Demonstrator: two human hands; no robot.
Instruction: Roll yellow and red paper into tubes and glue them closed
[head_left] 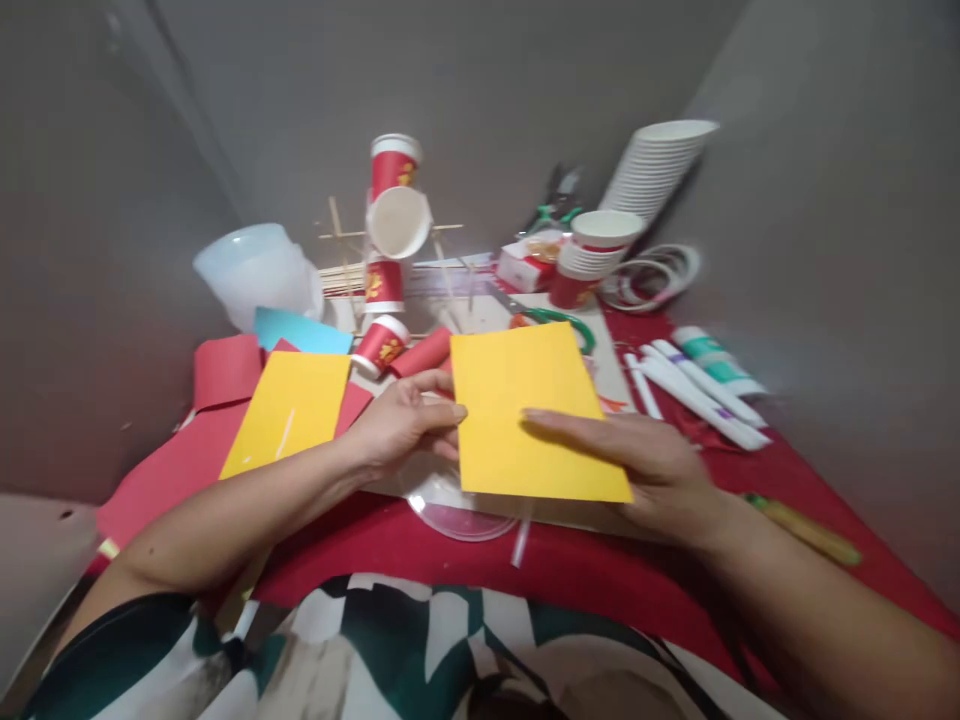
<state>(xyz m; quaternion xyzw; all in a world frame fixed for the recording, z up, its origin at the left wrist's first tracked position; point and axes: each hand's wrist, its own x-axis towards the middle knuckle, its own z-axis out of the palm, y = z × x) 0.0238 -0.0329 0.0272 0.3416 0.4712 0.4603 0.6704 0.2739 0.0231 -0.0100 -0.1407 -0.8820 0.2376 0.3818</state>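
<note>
I hold a yellow sheet of paper (525, 400) with both hands over the red table cover (420, 550). My left hand (401, 425) pinches the sheet's left edge, thumb on top. My right hand (637, 460) grips its right lower side, with the fingers lying flat across the paper. A clear round plastic lid (457, 515) lies just under the sheet's near edge. A second yellow sheet (289, 410) rests on red paper to the left of my left hand.
Red paper cups (386, 270) and wooden sticks form a small structure at the back. Stacked white cups (652, 165), green-handled scissors (559, 320), tape rolls (656, 275), white markers (697, 385), a glue tube (712, 358) and a translucent container (255, 270) surround the work spot.
</note>
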